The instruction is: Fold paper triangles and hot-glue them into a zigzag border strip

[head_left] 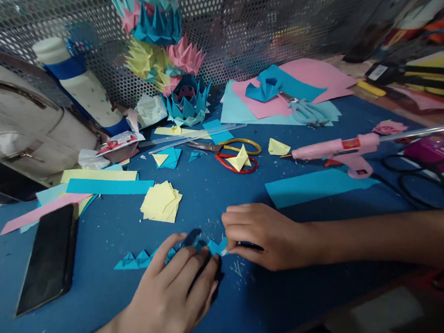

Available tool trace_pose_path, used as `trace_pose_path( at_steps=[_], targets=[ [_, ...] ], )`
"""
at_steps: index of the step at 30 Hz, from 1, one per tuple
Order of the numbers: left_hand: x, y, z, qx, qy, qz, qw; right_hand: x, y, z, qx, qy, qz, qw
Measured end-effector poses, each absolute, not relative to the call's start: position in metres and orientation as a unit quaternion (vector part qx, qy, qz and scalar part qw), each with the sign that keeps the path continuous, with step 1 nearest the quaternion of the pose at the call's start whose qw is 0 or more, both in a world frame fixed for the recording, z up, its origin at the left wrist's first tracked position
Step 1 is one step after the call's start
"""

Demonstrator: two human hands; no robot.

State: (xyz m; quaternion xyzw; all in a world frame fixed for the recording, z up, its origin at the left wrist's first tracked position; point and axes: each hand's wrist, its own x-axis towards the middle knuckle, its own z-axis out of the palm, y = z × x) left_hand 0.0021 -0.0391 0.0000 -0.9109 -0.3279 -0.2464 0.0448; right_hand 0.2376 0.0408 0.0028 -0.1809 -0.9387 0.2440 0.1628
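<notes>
A strip of blue folded-paper triangles (134,260) lies across the front of the table. My left hand (177,291) is over its middle, with thumb and fingers closed about it and hiding that stretch. At the strip's right end, my right hand (259,237) is closed in a pinch on the blue paper; its fingertips partly cover what they grip. Just beyond my left hand sits a stack of yellow paper squares (161,202). Farther back, a yellow folded piece (240,158) rests on the scissors (250,168).
A pink glue gun (335,149) with a black cord lies at right, near a blue paper strip (314,186). A phone (48,260) is at left beside coloured paper strips (109,186). Behind stand a bottle (81,87), folded-paper ornaments (187,100) and a perforated metal panel (235,33).
</notes>
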Motion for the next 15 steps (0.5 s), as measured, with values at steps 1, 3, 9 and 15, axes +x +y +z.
trace_pose_path(
  at_steps=[1,3,9,15],
  targets=[
    [0.002,-0.039,0.000,-0.911,-0.325,-0.250,0.043,0.237,0.041,0.003,-0.181,-0.940,0.243,0.156],
    [0.002,-0.038,0.001,-0.909,-0.325,-0.257,0.042,0.236,0.041,0.004,-0.176,-0.941,0.241,0.158],
    [0.004,-0.035,0.004,-0.908,-0.319,-0.269,0.032,0.236,0.043,0.000,-0.137,-0.944,0.240,0.181],
    [0.001,-0.030,0.005,-0.909,-0.326,-0.259,0.035,0.237,0.043,0.001,-0.142,-0.935,0.276,0.169]
  ],
)
